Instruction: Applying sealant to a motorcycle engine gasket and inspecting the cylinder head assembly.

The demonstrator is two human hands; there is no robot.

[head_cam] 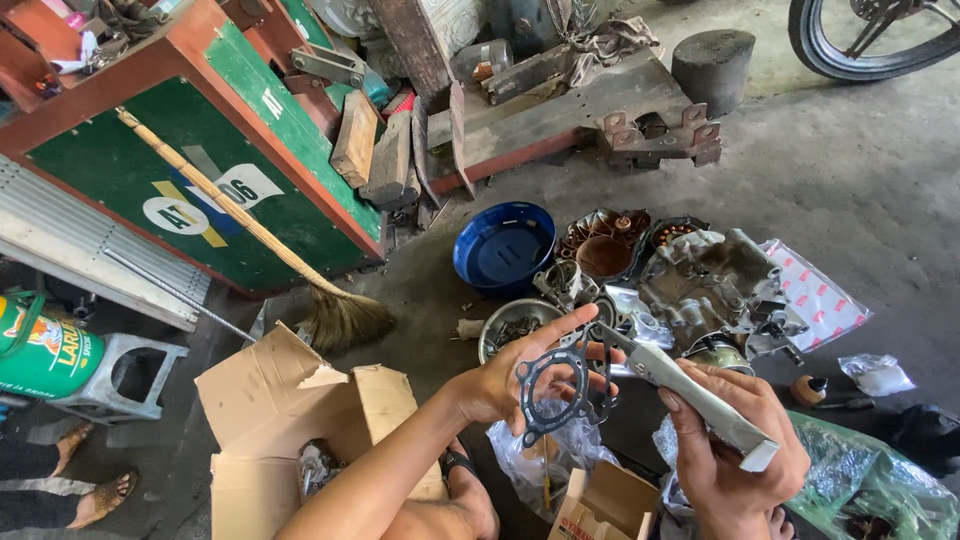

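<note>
While the left hand (510,375) held a thin dark gasket (560,385) flat on its open fingers, the right hand (735,445) clenched a grey scraper (690,395), its tip touching the gasket, above the floor (860,170) near the engine parts (700,285). Cleaning seemed underway; a light, steady stroke would suit.

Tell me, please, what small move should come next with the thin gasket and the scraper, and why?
Probably slide the scraper blade along the gasket, because the right hand holds its tip at the gasket's edge while the left hand holds the gasket flat on open fingers.
</note>
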